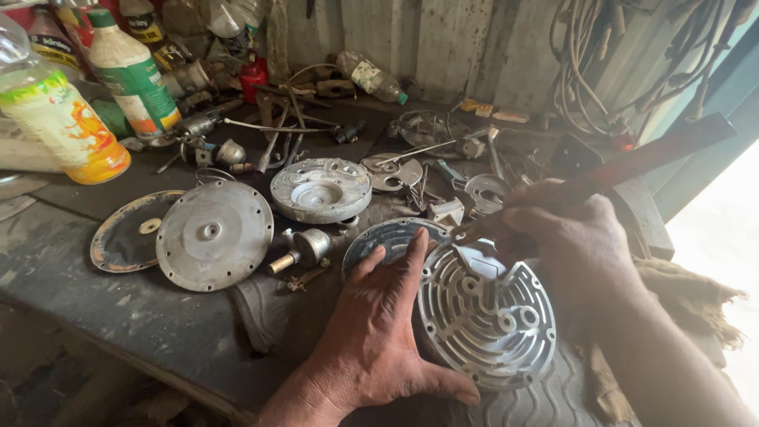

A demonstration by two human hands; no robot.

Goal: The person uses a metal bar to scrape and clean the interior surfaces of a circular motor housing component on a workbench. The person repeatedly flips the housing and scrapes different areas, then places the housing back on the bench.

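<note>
Metal is what we have under both hands right now. Our left hand (378,336) lies flat, fingers apart and spread, pressing on the edge of the round silver metal plate with raised ribs and small rings (486,315). The plate sits at the near end of the dark, dusty workbench (95,285), on a black rubber mat with wavy grooves (522,403).

Our right hand (573,237) is wrapped tight around a long tool with a reddish-brown handle (632,164). Its thin metal tip (466,233) touches the top edge of the ribbed plate. We think this is the scraping or cleaning step, with one hand holding the plate so it cannot slide. The next move, we guess, needs a firm push from the left hand and a small, careful stroke of the tip, so it does not slip off the ribs.

The plate looks hard, pale and a bit shiny. Just behind it lies a flat grey round cover (387,237). Farther left rest a smooth grey metal disc with a bump in the middle (213,235), a black rubber disc (126,231), and a thick round metal part with hollows (320,188). A frayed brown sack cloth (688,296) hangs at the right. A plastic bottle with an orange label (59,119) stands far left.
</note>
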